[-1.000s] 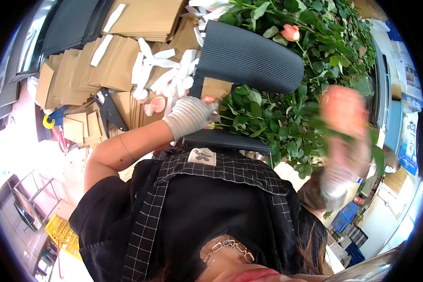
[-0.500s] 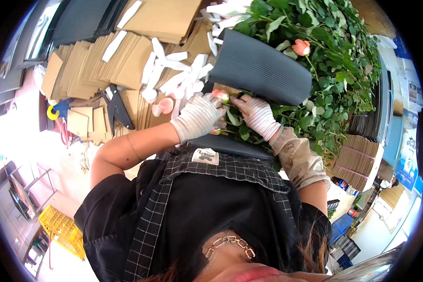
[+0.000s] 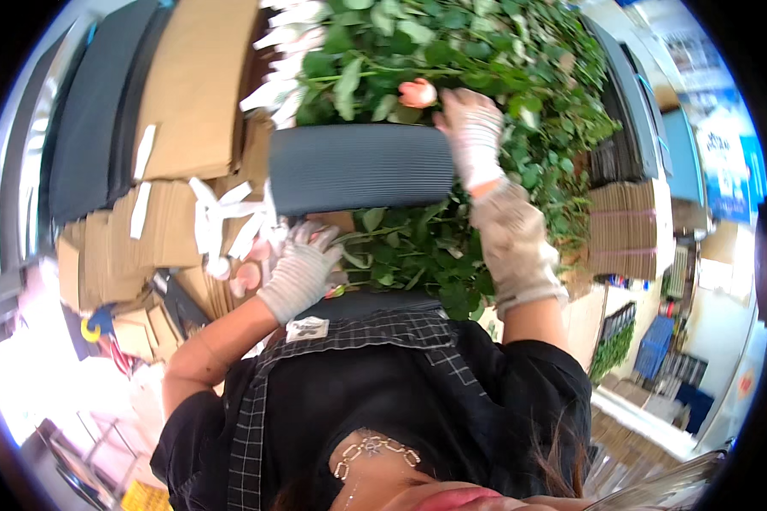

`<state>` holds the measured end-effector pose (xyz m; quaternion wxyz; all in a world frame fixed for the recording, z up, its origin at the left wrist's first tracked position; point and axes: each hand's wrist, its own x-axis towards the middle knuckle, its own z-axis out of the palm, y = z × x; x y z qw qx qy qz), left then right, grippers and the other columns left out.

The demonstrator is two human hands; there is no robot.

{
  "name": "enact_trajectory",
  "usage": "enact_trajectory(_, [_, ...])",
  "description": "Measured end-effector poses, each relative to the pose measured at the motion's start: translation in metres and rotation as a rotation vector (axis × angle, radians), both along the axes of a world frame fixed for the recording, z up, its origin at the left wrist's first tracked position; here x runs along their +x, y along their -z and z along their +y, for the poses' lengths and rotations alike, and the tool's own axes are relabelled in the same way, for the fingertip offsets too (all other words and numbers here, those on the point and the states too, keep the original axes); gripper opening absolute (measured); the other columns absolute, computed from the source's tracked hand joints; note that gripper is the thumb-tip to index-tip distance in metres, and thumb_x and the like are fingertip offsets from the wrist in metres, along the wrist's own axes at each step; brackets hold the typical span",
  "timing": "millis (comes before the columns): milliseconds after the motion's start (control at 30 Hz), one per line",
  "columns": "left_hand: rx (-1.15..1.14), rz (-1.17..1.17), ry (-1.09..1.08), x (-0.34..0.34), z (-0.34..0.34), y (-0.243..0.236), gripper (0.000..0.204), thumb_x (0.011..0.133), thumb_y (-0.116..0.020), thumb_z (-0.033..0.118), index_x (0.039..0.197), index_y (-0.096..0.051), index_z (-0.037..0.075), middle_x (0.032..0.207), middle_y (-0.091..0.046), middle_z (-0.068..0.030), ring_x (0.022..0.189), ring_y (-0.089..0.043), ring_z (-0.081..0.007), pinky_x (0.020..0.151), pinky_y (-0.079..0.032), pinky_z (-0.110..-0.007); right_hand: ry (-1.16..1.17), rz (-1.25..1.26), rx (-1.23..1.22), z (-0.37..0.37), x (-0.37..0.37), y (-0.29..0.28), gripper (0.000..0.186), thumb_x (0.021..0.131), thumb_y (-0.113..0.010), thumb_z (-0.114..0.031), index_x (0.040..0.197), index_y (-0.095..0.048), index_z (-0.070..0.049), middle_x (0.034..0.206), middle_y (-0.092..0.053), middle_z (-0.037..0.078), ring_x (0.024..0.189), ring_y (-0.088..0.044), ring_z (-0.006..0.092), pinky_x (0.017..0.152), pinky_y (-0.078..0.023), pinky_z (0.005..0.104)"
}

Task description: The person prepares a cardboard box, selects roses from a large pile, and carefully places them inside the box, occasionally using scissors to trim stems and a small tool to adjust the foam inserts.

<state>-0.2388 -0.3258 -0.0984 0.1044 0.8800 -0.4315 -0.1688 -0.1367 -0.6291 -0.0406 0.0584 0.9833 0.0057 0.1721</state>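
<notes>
My left hand (image 3: 302, 268), in a striped fingerless glove, rests with its fingers apart and slightly bent over leafy rose stems (image 3: 405, 247), beside pink flower heads partly hidden under it. My right hand (image 3: 473, 132), gloved and with a loose beige sleeve over the forearm, reaches to the back pile of foliage (image 3: 503, 51), fingers apart, just right of a peach rose (image 3: 418, 92); its fingertips are partly among leaves. Between my hands lies a dark ribbed corrugated board (image 3: 358, 170). White foam nets (image 3: 222, 204) lie left of the board.
Stacks of brown cardboard (image 3: 187, 102) and dark sheets (image 3: 94, 111) fill the left. A bundled cardboard stack (image 3: 622, 230) and dark sheets (image 3: 635, 102) stand at the right. Scissors (image 3: 119, 358) lie at the lower left. Blue crates (image 3: 654, 345) sit beyond, at the right.
The view has shifted. My right hand, blurred with a peach rose a second ago and then beside my left, has moved up to the back foliage. My left hand's fingers are looser.
</notes>
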Motion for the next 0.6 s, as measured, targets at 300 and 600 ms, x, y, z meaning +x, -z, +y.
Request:
enact_trajectory(300, [-0.058, 0.038, -0.041, -0.003, 0.002, 0.016, 0.053, 0.076, -0.065, 0.039, 0.117, -0.055, 0.005, 0.136, -0.036, -0.0201, 0.126, -0.033, -0.0381, 0.106, -0.023, -0.053, -0.105, -0.658, 0.427, -0.159, -0.079, -0.119, 0.013, 0.085, -0.060, -0.010, 0.097, -0.064, -0.007, 0.089, -0.063, 0.006, 0.079, -0.061, 0.0158, 0.067, -0.051, 0.0279])
enact_trajectory(600, [-0.011, -0.015, -0.055, -0.008, 0.000, 0.004, 0.050, 0.078, -0.063, 0.041, 0.113, -0.055, 0.006, 0.138, -0.037, -0.0162, 0.130, -0.032, -0.0342, 0.107, -0.026, -0.047, -0.025, -0.992, 0.431, -0.100, -0.172, -0.220, 0.018, 0.086, -0.055, -0.016, 0.094, -0.064, -0.003, 0.088, -0.065, 0.010, 0.080, -0.063, 0.0204, 0.069, -0.052, 0.0313])
